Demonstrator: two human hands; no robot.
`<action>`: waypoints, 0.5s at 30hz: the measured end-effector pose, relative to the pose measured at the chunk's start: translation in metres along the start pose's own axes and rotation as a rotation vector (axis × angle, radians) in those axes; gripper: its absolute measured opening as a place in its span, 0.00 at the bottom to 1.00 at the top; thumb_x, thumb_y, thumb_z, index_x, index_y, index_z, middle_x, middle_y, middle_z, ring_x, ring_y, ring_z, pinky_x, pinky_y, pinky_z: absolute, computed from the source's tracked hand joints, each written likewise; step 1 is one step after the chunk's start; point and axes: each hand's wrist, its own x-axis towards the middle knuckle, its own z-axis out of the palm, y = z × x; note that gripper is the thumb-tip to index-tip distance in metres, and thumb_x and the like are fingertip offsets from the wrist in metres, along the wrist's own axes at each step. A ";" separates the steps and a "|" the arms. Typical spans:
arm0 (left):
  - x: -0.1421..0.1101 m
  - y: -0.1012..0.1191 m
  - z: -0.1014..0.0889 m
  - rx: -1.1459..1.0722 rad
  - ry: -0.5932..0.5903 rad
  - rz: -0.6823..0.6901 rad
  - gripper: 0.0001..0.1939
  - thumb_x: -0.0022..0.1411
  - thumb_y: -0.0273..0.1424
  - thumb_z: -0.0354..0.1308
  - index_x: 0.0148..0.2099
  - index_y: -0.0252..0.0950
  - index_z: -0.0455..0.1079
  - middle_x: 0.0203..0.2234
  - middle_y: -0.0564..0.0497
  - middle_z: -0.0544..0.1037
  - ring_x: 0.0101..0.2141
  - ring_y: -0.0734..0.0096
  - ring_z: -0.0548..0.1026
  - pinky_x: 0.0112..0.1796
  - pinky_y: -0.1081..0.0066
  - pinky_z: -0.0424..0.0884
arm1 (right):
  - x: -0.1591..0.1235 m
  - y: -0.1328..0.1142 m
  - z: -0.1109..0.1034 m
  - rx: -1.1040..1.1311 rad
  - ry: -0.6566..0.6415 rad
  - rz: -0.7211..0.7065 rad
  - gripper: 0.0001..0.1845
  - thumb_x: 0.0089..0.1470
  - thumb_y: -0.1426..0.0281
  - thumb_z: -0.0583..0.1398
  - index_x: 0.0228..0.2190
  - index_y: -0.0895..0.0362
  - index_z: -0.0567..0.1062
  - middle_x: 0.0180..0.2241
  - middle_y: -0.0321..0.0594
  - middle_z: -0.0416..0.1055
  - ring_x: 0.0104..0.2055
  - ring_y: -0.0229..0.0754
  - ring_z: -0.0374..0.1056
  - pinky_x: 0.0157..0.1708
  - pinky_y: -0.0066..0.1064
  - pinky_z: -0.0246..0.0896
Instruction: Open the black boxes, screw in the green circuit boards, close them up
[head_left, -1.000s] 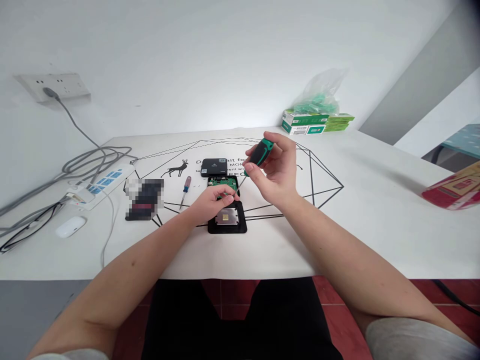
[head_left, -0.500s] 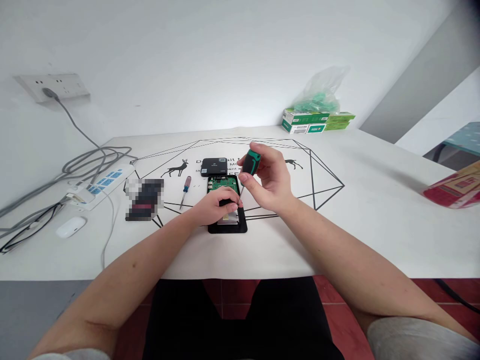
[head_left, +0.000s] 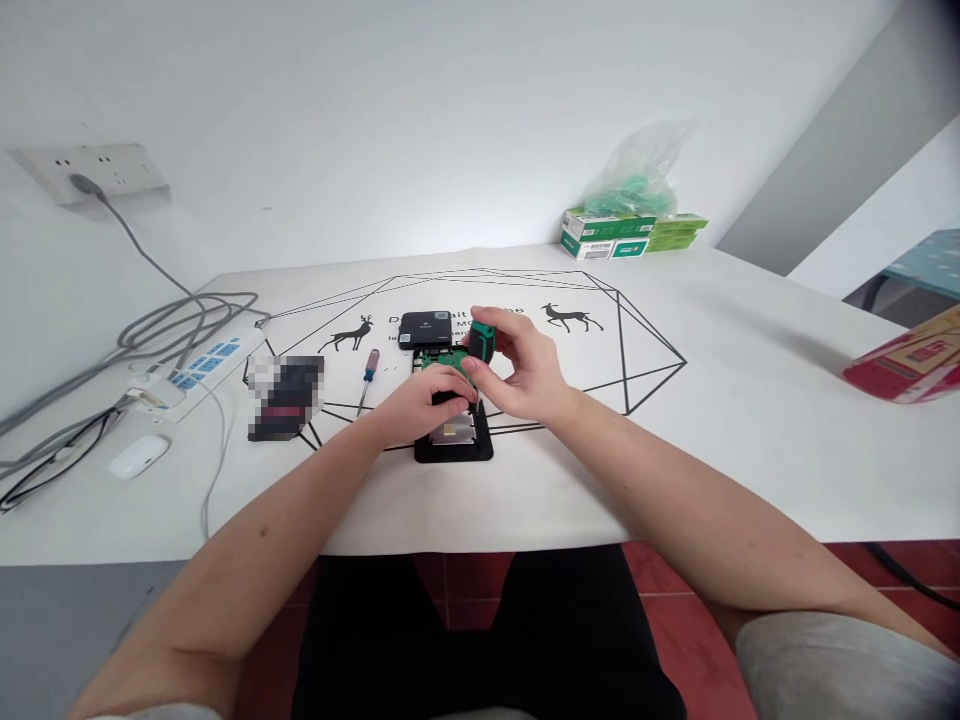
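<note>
My right hand (head_left: 521, 365) is closed round the green and black handle of a screwdriver (head_left: 482, 342), held upright over an opened black device (head_left: 480, 452). Inside the device a green circuit board (head_left: 431, 361) shows at the far end and a silver metal part (head_left: 450, 430) at the near end. My left hand (head_left: 427, 403) lies across the device's middle, thumb and fingers curled together near the screwdriver's tip. What it pinches, if anything, is hidden, as is the tip itself.
Beyond the device lies a black box-shaped unit (head_left: 425, 329). A second screwdriver (head_left: 370, 374) rests to the left, with tiny pieces beside it. Farther left are a blurred dark object (head_left: 289, 400), a white mouse (head_left: 139, 456) and a power strip (head_left: 214, 365) with cables. Green-white boxes (head_left: 607, 238) stand back right.
The screwdriver in my right hand has come down and left and stands more upright. My right hand moved left with it. My left hand has shifted slightly left and up.
</note>
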 end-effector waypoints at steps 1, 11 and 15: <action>-0.001 0.000 -0.003 0.048 0.005 0.018 0.10 0.72 0.32 0.58 0.45 0.41 0.82 0.44 0.46 0.83 0.51 0.55 0.77 0.58 0.53 0.70 | -0.001 0.001 0.001 -0.004 -0.014 0.000 0.30 0.67 0.63 0.64 0.66 0.44 0.67 0.52 0.45 0.80 0.38 0.44 0.80 0.37 0.40 0.83; -0.010 -0.003 -0.022 0.419 -0.089 0.012 0.11 0.69 0.36 0.63 0.51 0.43 0.82 0.49 0.44 0.81 0.57 0.46 0.69 0.62 0.46 0.64 | -0.009 0.005 0.003 0.035 -0.061 0.077 0.30 0.66 0.60 0.65 0.66 0.46 0.67 0.56 0.47 0.79 0.43 0.45 0.82 0.43 0.41 0.84; -0.010 -0.004 -0.020 0.478 -0.112 0.011 0.11 0.71 0.36 0.61 0.50 0.41 0.82 0.48 0.43 0.80 0.56 0.45 0.69 0.60 0.46 0.65 | -0.010 0.005 0.005 0.000 -0.061 0.063 0.29 0.67 0.61 0.64 0.66 0.46 0.67 0.55 0.46 0.80 0.40 0.43 0.81 0.40 0.40 0.83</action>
